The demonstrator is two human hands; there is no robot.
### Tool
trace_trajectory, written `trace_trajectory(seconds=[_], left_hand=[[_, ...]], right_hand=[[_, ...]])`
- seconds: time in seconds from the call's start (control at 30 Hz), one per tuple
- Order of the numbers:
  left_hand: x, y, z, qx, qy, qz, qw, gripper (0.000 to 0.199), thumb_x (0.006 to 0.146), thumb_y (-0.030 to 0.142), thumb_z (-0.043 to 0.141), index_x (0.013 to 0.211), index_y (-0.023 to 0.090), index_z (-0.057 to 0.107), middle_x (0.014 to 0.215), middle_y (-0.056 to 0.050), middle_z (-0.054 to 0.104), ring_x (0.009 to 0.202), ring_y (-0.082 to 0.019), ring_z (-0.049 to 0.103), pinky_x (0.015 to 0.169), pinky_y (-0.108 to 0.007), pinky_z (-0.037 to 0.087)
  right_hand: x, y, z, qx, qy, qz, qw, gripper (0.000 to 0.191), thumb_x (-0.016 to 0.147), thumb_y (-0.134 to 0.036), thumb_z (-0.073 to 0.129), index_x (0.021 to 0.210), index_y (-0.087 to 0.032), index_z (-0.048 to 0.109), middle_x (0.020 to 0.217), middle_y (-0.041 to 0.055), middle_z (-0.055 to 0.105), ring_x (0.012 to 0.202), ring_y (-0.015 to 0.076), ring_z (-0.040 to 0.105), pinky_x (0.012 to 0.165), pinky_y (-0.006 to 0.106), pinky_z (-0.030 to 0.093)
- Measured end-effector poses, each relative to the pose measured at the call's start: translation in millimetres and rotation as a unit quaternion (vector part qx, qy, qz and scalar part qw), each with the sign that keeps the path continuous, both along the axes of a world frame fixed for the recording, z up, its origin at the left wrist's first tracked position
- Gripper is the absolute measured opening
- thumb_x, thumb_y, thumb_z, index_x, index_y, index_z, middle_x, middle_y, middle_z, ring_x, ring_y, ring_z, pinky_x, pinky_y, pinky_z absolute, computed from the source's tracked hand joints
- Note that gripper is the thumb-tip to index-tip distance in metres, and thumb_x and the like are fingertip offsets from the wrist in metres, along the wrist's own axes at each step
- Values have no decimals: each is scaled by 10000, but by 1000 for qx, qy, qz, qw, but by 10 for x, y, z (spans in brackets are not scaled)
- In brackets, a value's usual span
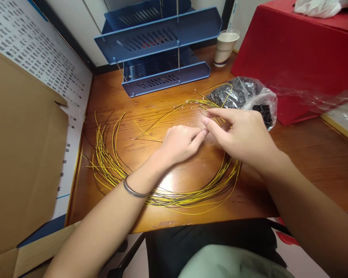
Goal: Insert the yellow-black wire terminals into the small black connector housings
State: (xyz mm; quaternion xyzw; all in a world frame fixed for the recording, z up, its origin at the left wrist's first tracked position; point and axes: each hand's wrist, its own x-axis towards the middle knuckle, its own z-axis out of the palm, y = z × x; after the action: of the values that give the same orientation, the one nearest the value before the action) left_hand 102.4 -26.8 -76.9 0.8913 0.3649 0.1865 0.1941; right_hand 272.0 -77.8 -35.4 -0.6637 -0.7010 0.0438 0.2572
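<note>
Over the middle of the table, my left hand [184,143] is closed, its thumb and forefinger pinching a thin wire. Just right of it, the fingertips of my right hand [242,129] come together around the same spot, closed on a fine wire whose end is mostly hidden. Beneath both arms curves a loose bundle of yellow and black wires [188,200], fanning out into free ends at the left. At the bundle's far end, small pale tips [188,102] show on several wires. A grey bracelet circles my left wrist.
Behind the hands stands a blue tiered desk tray [166,83], with a paper cup [225,48] beside it. A clear plastic bag of small black parts [237,94] lies by a red box [290,58]. Cardboard [23,154] and a printed sheet [55,58] border the wooden table [255,193] at left.
</note>
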Motion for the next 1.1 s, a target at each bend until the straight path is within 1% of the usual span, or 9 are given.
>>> trace_trajectory(seconds=[0.07,0.17,0.23,0.4,0.5,0.6,0.73,0.93,1.1], left_hand=[[6,4,1,1,16,13,1000,495,1039,383,381,738,173,714,718,-65,737,604,-159,577,619,-303,313],[12,11,-10,-12,32,25,999,388,989,293,432,766,172,726,795,-82,772,693,-188,650,654,-304,366],[14,13,-15,-16,36,25,999,372,977,286,445,764,170,727,821,-88,782,713,-193,661,665,-306,375],[6,-2,-4,0,11,11,1000,495,1033,419,399,729,178,708,692,-57,725,569,-151,542,609,-308,290],[4,-6,-1,-5,-1,1,1000,497,1038,425,400,718,183,693,670,-39,706,556,-136,515,616,-301,295],[8,0,-11,-1,12,15,1000,467,1026,375,403,718,176,691,689,-57,719,568,-147,538,613,-303,304],[12,6,-21,-16,8,17,1000,412,996,323,432,714,174,692,741,-73,746,654,-173,618,649,-303,359],[8,-5,-16,3,3,2,1000,466,1029,376,404,744,176,713,704,-57,730,548,-140,519,604,-307,294],[12,-5,18,-6,35,22,999,409,1000,330,426,812,163,749,812,-97,775,654,-182,610,634,-311,337]], right_hand=[[-9,-11,10,-10,3,26,1000,436,968,-417,562,1256,-174,783,1051,116,824,841,262,752,794,370,505],[-41,-36,26,-63,-12,86,994,347,980,-393,551,1091,-216,828,926,73,827,769,236,737,688,338,461],[-53,-44,26,-76,-21,95,992,345,987,-392,541,1017,-220,838,913,70,827,775,240,741,679,339,453],[-17,-13,0,-15,-6,19,1000,445,983,-448,550,1213,-164,804,1124,132,815,922,290,766,846,395,515],[-1,2,-2,5,3,-4,1000,484,980,-452,553,1273,-136,774,1158,146,805,927,291,760,884,403,519],[-18,-11,13,-18,7,29,999,440,971,-427,562,1238,-156,783,1107,125,816,881,265,752,825,369,512],[-49,-37,26,-92,-12,92,991,367,988,-402,523,1038,-200,826,906,79,822,786,238,734,698,328,462],[-29,-5,-12,-30,15,20,999,479,993,-440,516,1285,-152,763,1196,133,797,940,295,755,872,414,513],[-66,-30,14,-73,22,69,995,413,995,-400,531,1249,-185,776,1160,99,809,916,258,751,822,365,499]])
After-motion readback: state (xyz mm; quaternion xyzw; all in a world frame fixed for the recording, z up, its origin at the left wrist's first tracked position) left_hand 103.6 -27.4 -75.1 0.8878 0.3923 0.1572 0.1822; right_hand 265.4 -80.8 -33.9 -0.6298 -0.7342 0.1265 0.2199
